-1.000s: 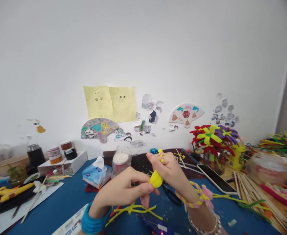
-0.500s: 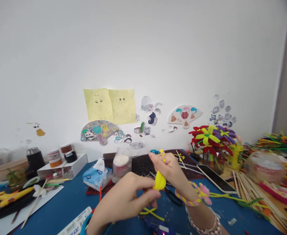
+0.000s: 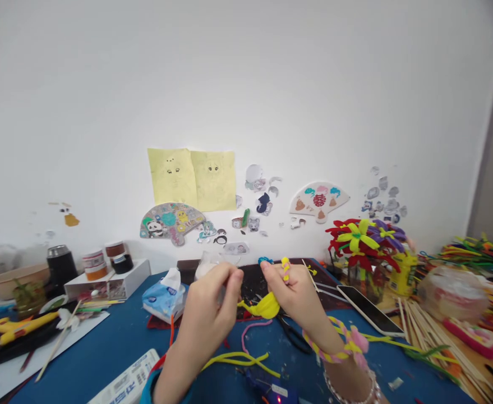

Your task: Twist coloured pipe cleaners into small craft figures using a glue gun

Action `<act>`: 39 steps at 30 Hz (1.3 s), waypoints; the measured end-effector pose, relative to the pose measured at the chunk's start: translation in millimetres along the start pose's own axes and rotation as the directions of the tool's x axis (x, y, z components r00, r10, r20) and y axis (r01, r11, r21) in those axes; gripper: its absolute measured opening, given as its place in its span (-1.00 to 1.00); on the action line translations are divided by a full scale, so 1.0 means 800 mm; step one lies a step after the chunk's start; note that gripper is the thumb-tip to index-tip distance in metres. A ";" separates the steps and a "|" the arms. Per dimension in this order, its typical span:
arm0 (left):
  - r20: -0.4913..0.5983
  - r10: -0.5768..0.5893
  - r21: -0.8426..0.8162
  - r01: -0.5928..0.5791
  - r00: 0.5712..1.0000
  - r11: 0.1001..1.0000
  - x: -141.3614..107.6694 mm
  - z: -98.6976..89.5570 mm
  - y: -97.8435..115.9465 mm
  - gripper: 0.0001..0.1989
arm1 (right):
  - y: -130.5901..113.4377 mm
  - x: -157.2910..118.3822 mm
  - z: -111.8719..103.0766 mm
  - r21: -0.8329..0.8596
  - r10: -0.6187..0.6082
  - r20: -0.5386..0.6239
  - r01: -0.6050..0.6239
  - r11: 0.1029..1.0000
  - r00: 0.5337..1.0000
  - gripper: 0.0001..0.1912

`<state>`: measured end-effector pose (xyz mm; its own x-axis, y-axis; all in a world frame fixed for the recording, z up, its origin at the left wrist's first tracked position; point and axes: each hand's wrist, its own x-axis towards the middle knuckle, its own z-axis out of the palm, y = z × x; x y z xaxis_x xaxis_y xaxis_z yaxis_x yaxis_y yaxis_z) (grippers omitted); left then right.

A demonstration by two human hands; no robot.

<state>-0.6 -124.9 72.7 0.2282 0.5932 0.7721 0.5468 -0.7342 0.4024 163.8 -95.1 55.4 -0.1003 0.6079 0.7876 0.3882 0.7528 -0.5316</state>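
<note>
A yellow fuzzy petal-like piece [image 3: 267, 306] hangs below my right hand [image 3: 290, 289], whose fingers are closed on it. Its thin end stretches left toward my left hand [image 3: 212, 303], which is closed with thumb and fingers pressed together; what it holds, if anything, is hidden. A yellow and pink ring sits on a finger of my right hand, and a braided yellow and pink bracelet [image 3: 334, 348] circles that wrist. Beneath the hands lie yellow fuzzy stems [image 3: 246, 359], a pink stem [image 3: 248, 334], dark-handled pliers [image 3: 293, 335] and a blue device [image 3: 271, 387] with a red light.
At the left are a tissue pack [image 3: 164, 297], a white box [image 3: 134, 278] with jars and a yellow glue gun [image 3: 23, 328]. To the right stand fuzzy flowers [image 3: 362, 241] in a jar, beside a phone [image 3: 370, 310] and wooden sticks [image 3: 435, 336].
My left hand has moved up and left, away from the wide part of the yellow piece, and its fingers have closed. The yellow piece now tilts sideways under my right hand.
</note>
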 end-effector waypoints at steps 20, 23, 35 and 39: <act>0.268 -0.090 0.078 0.072 0.959 0.994 -0.004 -0.003 0.006 -0.76 | -0.011 -0.007 -0.016 0.108 0.031 -0.253 -0.003 0.994 0.967 -0.48; 0.304 -0.088 0.063 0.072 0.949 0.995 -0.006 -0.002 0.010 -0.73 | 0.001 -0.003 -0.024 0.009 0.018 -0.351 -0.016 1.000 0.936 -0.49; 0.457 -0.044 0.056 0.021 0.888 0.998 -0.016 -0.009 0.025 -0.81 | 0.028 0.012 -0.049 0.361 0.281 -0.336 -0.153 0.920 0.899 -0.45; 0.530 0.073 0.064 -0.126 0.845 0.990 -0.022 -0.015 0.036 -0.87 | 0.030 0.013 -0.044 0.353 0.308 -0.311 -0.192 0.916 0.899 -0.44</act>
<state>1.4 -160.3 76.4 0.6599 0.6225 0.4207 0.5640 -0.7804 0.2700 204.5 -79.6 61.7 0.3149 0.7000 0.6410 0.0514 0.6618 -0.7479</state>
